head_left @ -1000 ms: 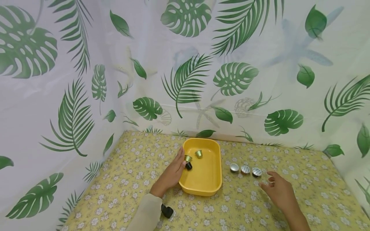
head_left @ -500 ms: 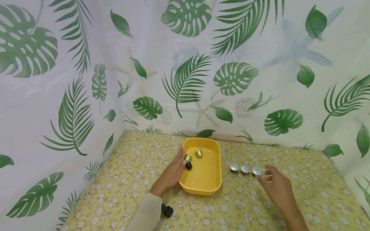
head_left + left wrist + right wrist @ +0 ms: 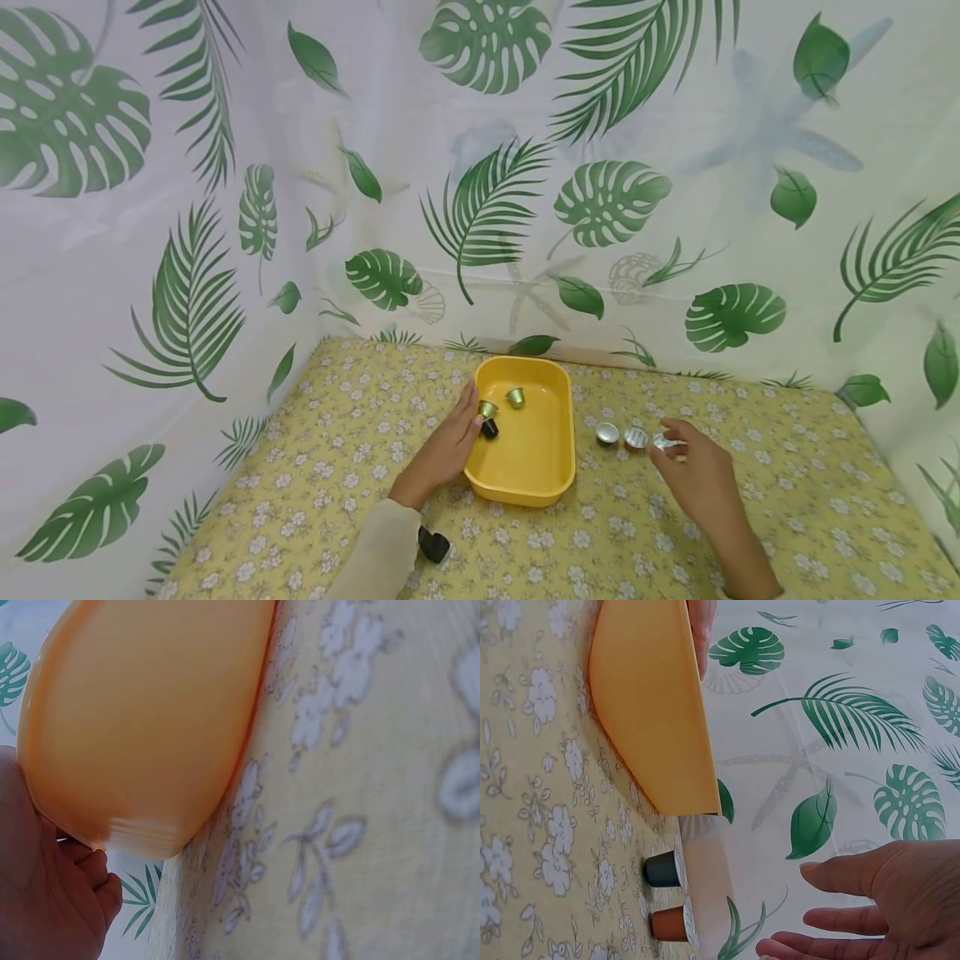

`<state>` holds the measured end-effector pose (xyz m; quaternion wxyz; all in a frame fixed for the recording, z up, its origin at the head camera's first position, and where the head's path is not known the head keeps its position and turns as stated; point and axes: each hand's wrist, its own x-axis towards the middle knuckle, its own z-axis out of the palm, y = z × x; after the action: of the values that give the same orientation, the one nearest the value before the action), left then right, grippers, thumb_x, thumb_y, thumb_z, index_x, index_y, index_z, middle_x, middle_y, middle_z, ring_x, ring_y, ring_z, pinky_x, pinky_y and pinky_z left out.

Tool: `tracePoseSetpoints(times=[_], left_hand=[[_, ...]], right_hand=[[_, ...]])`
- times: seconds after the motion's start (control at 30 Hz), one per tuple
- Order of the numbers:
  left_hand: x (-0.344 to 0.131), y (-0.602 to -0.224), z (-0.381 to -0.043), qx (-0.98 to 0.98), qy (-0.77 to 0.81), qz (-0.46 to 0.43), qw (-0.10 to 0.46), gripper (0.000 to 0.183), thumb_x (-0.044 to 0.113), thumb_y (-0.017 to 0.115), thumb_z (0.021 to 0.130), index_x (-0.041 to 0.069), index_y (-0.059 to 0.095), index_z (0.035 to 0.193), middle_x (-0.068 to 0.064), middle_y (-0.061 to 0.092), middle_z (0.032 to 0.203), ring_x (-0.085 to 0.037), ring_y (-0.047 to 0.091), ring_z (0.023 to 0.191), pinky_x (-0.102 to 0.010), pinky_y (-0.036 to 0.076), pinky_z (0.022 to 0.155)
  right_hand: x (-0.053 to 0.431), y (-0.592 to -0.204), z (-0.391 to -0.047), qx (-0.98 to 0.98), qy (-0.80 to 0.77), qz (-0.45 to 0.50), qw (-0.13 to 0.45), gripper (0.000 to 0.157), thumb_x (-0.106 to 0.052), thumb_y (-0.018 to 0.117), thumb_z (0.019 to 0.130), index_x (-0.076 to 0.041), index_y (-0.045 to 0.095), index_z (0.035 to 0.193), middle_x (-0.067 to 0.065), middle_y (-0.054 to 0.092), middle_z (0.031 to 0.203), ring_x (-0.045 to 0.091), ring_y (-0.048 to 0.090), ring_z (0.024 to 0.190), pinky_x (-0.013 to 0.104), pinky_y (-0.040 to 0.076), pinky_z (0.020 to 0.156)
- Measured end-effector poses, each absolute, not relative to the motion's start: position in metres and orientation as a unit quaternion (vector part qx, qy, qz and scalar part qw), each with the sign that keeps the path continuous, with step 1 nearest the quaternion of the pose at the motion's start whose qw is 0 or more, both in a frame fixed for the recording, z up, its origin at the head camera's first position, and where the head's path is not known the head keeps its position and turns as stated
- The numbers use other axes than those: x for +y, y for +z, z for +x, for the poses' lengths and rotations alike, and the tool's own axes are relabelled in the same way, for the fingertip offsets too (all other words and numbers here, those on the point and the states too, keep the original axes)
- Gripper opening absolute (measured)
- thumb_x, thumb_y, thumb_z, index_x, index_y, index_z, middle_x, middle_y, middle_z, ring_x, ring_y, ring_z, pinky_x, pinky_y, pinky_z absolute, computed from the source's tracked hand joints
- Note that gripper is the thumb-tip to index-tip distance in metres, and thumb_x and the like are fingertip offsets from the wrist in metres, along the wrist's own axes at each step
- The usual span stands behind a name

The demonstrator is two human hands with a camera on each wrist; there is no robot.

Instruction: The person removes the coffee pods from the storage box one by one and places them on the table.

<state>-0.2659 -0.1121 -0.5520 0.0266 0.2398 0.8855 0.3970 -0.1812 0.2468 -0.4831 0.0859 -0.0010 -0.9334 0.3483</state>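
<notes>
My left hand (image 3: 450, 437) holds the left side of the yellow tray (image 3: 536, 475), with curled fingers at its edge in the left wrist view. Inside the tray lie two green coffee capsules, one farther back (image 3: 515, 397) and one near the rim (image 3: 487, 409), plus a black capsule (image 3: 490, 428). To its right, three capsules stand in a row, silver lids up: the left one (image 3: 607, 433) with a dark body, the middle one (image 3: 635, 438) orange-brown, and the right one (image 3: 662, 442) partly hidden by my fingers. My right hand (image 3: 693, 467) hovers at that one, thumb and fingers apart.
A yellow flowered cloth (image 3: 315, 500) covers the table. White leaf-printed sheets (image 3: 637, 100) rise behind and at the sides. A black object (image 3: 433, 546) shows beside my left wrist.
My right hand has moved left, from beside the rightmost capsule to over it. My left hand, the tray and the capsules stay where they were.
</notes>
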Motion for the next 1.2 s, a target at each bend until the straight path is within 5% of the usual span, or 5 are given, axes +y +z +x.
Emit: tracePoseSetpoints(times=[1.2], left_hand=[[-0.112,-0.543,-0.261,0.884,0.398,0.244,0.032,0.057,0.028,0.027,0.114,0.006,0.005,0.163,0.005,-0.011,0.168,-0.018,0.002,0.155,-0.046,0.016,0.124]], right_hand=[[0.181,-0.482,-0.193,-0.904,0.409,0.062,0.107,0.041,-0.014,0.074,0.095,-0.001,0.064,0.133,0.017,0.069,0.122,0.028,0.069,0.098,0.038,0.06,0.078]])
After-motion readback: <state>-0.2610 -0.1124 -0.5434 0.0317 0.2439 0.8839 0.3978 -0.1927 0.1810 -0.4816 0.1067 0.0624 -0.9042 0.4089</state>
